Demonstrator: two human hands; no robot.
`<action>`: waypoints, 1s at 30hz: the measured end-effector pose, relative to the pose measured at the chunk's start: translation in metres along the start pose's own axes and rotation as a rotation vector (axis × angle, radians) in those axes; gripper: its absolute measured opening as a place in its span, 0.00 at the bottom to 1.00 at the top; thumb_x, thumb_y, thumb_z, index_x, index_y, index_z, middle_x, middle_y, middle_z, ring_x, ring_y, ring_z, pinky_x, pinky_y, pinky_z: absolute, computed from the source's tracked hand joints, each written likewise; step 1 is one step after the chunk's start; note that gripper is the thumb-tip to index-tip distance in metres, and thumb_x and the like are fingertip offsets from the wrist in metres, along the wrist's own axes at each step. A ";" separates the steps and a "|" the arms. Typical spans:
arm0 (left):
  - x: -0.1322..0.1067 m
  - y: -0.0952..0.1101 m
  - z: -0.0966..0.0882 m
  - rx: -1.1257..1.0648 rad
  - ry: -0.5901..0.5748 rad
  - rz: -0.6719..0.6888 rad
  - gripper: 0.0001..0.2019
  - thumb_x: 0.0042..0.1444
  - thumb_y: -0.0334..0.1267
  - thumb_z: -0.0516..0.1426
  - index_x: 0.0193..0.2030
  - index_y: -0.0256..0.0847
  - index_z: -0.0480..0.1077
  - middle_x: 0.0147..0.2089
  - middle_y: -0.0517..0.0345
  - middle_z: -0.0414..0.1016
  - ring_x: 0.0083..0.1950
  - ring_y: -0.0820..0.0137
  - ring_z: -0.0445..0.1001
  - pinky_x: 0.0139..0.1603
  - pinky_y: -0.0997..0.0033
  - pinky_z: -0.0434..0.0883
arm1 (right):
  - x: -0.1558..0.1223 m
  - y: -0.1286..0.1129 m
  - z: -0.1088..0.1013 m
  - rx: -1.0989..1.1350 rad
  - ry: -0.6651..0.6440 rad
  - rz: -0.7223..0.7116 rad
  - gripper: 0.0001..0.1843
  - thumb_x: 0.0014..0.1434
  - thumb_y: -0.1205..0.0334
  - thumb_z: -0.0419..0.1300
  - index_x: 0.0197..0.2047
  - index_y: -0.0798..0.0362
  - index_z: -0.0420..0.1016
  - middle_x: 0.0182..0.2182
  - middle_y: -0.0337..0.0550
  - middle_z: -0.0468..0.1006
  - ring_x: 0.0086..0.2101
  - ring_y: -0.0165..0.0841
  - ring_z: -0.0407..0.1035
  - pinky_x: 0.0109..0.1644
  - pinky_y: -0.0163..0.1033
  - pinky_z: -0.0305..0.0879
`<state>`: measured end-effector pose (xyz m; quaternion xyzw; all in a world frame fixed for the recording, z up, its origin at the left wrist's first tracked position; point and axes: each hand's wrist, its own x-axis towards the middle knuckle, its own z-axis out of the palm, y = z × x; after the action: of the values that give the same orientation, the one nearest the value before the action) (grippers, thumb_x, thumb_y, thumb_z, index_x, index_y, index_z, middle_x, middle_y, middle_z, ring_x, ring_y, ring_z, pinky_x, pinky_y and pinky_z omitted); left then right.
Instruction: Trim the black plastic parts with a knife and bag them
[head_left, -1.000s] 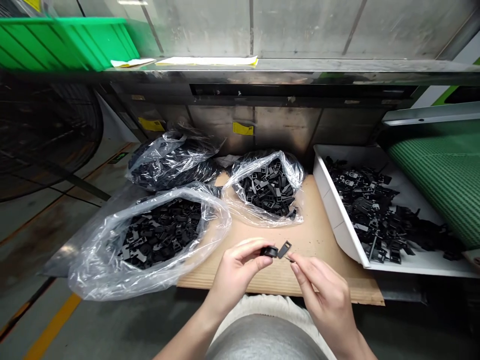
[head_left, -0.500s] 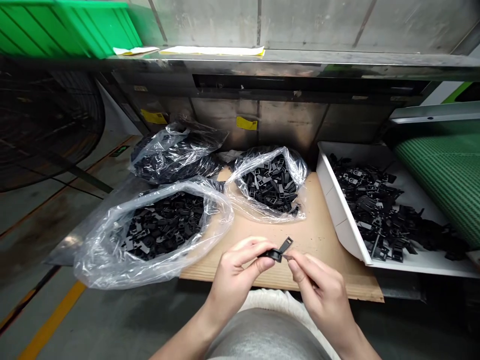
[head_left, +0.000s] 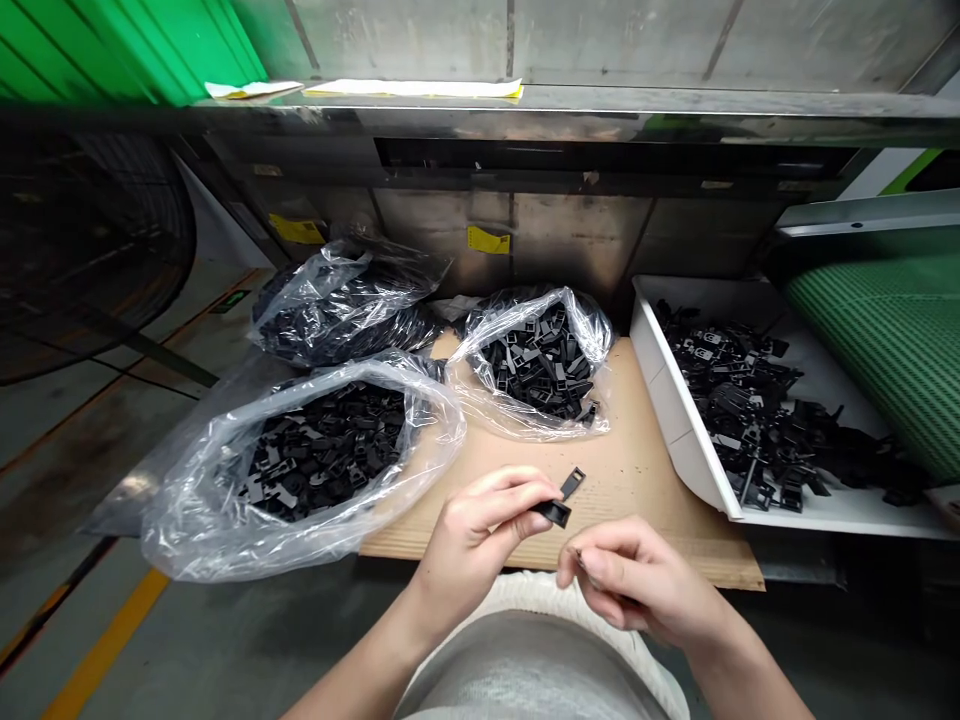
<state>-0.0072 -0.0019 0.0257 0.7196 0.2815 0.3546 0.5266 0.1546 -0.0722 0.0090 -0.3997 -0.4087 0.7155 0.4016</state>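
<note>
My left hand (head_left: 480, 540) pinches small black plastic parts (head_left: 555, 512) between thumb and fingers, above the cardboard's front edge. One piece with a rectangular slot in its end (head_left: 574, 482) sticks up and to the right from the grip. My right hand (head_left: 637, 575) is just to the right and lower, apart from those parts. Its thumb and index finger are pressed together, and a tiny dark bit shows at the fingertips, too small to name. Behind the hands, an open clear plastic bag (head_left: 529, 435) holds many black plastic parts (head_left: 544, 365).
Another open bag (head_left: 187, 530) of black parts lies at the left, with a closed bag (head_left: 337, 300) behind it. A white tray (head_left: 682, 440) of black pieces stands at the right beside a green conveyor belt (head_left: 885, 330). Cardboard (head_left: 637, 440) covers the work surface. A metal ledge (head_left: 600, 103) runs above.
My right hand has pulled away from the black parts, down and slightly right, with its fingers curling in. My left hand keeps its grip. The view has shifted slightly.
</note>
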 end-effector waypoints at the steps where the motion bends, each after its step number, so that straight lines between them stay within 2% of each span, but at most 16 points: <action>1: 0.001 0.000 0.000 0.007 -0.001 -0.002 0.09 0.50 0.26 0.57 0.37 0.41 0.74 0.38 0.57 0.73 0.41 0.72 0.71 0.43 0.80 0.65 | 0.000 0.000 -0.003 0.107 -0.050 0.002 0.15 0.57 0.54 0.53 0.31 0.58 0.72 0.12 0.31 0.59 0.11 0.18 0.45 0.14 0.27 0.42; 3: 0.001 0.001 0.000 0.027 0.008 -0.021 0.09 0.50 0.27 0.57 0.37 0.41 0.74 0.38 0.58 0.73 0.41 0.73 0.71 0.44 0.81 0.65 | -0.001 0.002 -0.007 0.249 -0.027 -0.057 0.12 0.54 0.55 0.56 0.33 0.57 0.71 0.13 0.32 0.62 0.11 0.18 0.48 0.15 0.26 0.46; 6: 0.000 0.003 0.000 0.059 0.035 -0.074 0.08 0.50 0.28 0.57 0.37 0.41 0.74 0.38 0.60 0.73 0.42 0.73 0.70 0.44 0.81 0.64 | -0.006 0.004 -0.009 0.248 0.201 -0.160 0.11 0.54 0.56 0.56 0.39 0.52 0.69 0.20 0.35 0.67 0.14 0.20 0.56 0.17 0.27 0.52; 9: -0.002 0.004 0.000 0.058 0.075 -0.153 0.08 0.51 0.29 0.57 0.37 0.42 0.73 0.39 0.60 0.74 0.42 0.73 0.70 0.43 0.81 0.65 | -0.010 0.008 -0.007 -0.142 0.521 -0.209 0.12 0.57 0.57 0.52 0.44 0.50 0.69 0.25 0.39 0.69 0.18 0.24 0.62 0.21 0.31 0.58; 11: -0.002 0.004 0.002 0.046 0.086 -0.208 0.07 0.51 0.30 0.57 0.37 0.41 0.73 0.38 0.60 0.75 0.40 0.73 0.71 0.40 0.81 0.66 | -0.011 0.011 -0.003 -0.474 0.645 -0.264 0.13 0.58 0.59 0.51 0.45 0.51 0.70 0.28 0.42 0.69 0.23 0.28 0.64 0.27 0.34 0.61; 13: -0.001 0.005 0.004 0.042 0.085 -0.239 0.06 0.51 0.31 0.57 0.36 0.41 0.73 0.36 0.60 0.75 0.37 0.73 0.71 0.38 0.81 0.66 | -0.011 0.013 0.002 -0.687 0.669 -0.340 0.14 0.58 0.61 0.50 0.46 0.51 0.71 0.30 0.43 0.69 0.28 0.31 0.65 0.31 0.35 0.62; 15: 0.001 0.006 0.006 0.047 0.087 -0.243 0.05 0.50 0.32 0.57 0.34 0.41 0.73 0.34 0.61 0.74 0.36 0.73 0.71 0.36 0.81 0.66 | -0.009 0.012 0.007 -0.780 0.652 -0.400 0.15 0.59 0.62 0.48 0.47 0.52 0.70 0.31 0.44 0.68 0.32 0.33 0.66 0.34 0.36 0.62; 19: 0.002 0.007 0.008 0.061 0.064 -0.219 0.04 0.50 0.32 0.57 0.33 0.39 0.74 0.34 0.59 0.75 0.36 0.72 0.71 0.38 0.79 0.66 | -0.007 0.006 0.013 -0.883 0.604 -0.425 0.15 0.60 0.64 0.47 0.45 0.54 0.71 0.28 0.43 0.67 0.28 0.31 0.65 0.31 0.35 0.61; 24: 0.002 0.007 0.008 0.022 0.039 -0.199 0.05 0.50 0.32 0.57 0.34 0.39 0.74 0.34 0.57 0.75 0.38 0.69 0.71 0.40 0.75 0.66 | -0.008 0.001 0.014 -0.926 0.597 -0.382 0.14 0.60 0.64 0.46 0.39 0.54 0.72 0.26 0.42 0.67 0.26 0.30 0.64 0.28 0.34 0.60; 27: 0.002 0.011 0.009 -0.054 0.025 -0.262 0.04 0.50 0.32 0.57 0.32 0.38 0.74 0.31 0.58 0.74 0.34 0.70 0.70 0.37 0.74 0.67 | -0.008 0.003 0.014 -1.005 0.639 -0.401 0.13 0.60 0.64 0.47 0.37 0.55 0.72 0.26 0.44 0.68 0.27 0.31 0.64 0.29 0.36 0.60; 30: 0.002 0.016 0.011 -0.217 -0.001 -0.381 0.04 0.50 0.31 0.56 0.30 0.36 0.73 0.26 0.59 0.71 0.29 0.72 0.68 0.32 0.76 0.66 | -0.005 0.007 0.012 -1.071 0.748 -0.524 0.10 0.58 0.66 0.50 0.38 0.55 0.71 0.27 0.46 0.68 0.29 0.33 0.64 0.32 0.38 0.60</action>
<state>0.0033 -0.0112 0.0390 0.5927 0.3722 0.2768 0.6584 0.1441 -0.0824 0.0075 -0.6501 -0.6219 0.1099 0.4225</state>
